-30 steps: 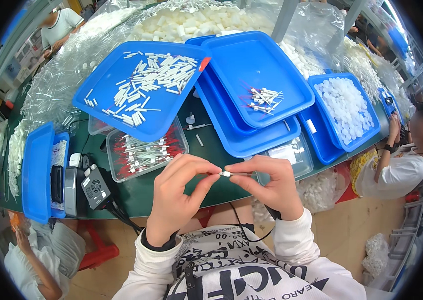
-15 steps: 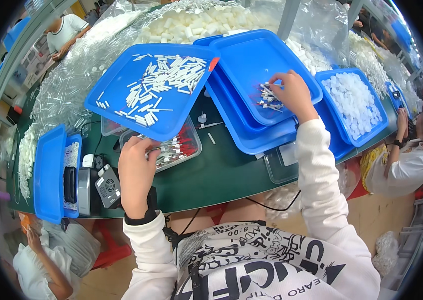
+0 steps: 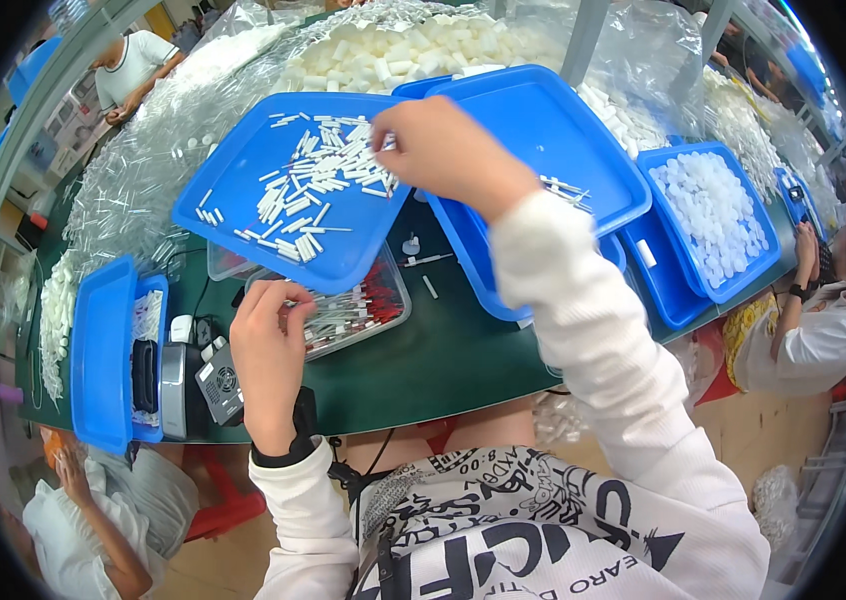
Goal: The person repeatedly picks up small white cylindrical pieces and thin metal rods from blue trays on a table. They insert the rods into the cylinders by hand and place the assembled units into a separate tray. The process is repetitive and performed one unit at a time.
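My right hand (image 3: 448,150) reaches across to the right side of a tilted blue tray (image 3: 218,175) strewn with short white sticks (image 3: 303,175). Its fingers are curled together at the pile, and I cannot make out what lies between them. My left hand (image 3: 268,325) hovers at the left edge of a clear plastic container (image 3: 398,310) of thin red-and-white pieces (image 3: 353,310). Thumb and fingertips there come together in a pinch, whose content is too small to tell. Under my right forearm, a second blue tray (image 3: 518,105) holds a few white-tipped pieces (image 3: 565,190), partly hidden.
Loose white bits and a stick (image 3: 430,287) lie on the green table (image 3: 393,365). A blue tray of translucent caps (image 3: 708,215) stands at right. A small grey device (image 3: 221,385) sits at left beside another blue tray (image 3: 103,350). White foam-like cylinders (image 3: 413,50) are heaped behind.
My right hand has swung left from the second blue tray to the tray of white sticks. My left hand stays near the clear container, shifted slightly.
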Demonstrator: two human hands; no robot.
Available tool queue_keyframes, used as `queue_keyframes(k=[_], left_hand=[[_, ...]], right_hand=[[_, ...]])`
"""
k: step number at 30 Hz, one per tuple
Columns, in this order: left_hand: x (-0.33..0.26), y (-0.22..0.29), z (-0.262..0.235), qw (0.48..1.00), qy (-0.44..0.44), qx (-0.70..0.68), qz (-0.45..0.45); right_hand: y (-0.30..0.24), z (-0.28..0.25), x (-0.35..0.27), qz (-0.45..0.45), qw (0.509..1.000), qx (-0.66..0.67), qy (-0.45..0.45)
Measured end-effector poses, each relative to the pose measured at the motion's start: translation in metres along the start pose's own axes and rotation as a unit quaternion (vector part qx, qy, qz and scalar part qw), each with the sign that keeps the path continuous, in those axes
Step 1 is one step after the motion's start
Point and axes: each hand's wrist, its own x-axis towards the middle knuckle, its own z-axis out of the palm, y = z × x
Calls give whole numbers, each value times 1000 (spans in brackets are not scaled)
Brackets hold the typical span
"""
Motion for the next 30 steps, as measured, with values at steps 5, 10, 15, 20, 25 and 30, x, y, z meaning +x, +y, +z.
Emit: queue_keyframes(k=[5,10,15,20,25,30], left_hand=[[-6,8,-9,997,38,-68,-28],[-16,15,-17,959,88,-262,-63],[-18,45,-18,874,11,-476,-92],[-23,57,-14,838,-41,-530,-123],[-25,75,-9,901,-50,-426,-70],[-24,98,5,918,-63,-392,-30]], right_hand=[[6,50,33,6,992,-102,-80],[12,55,31,42,990,-110,-83],[38,69,21,-60,984,-137,99],[-4,30,0,26,976,118,180],[-42,-22,-87,62,910,407,39],[-50,-35,-161,149,804,573,47]])
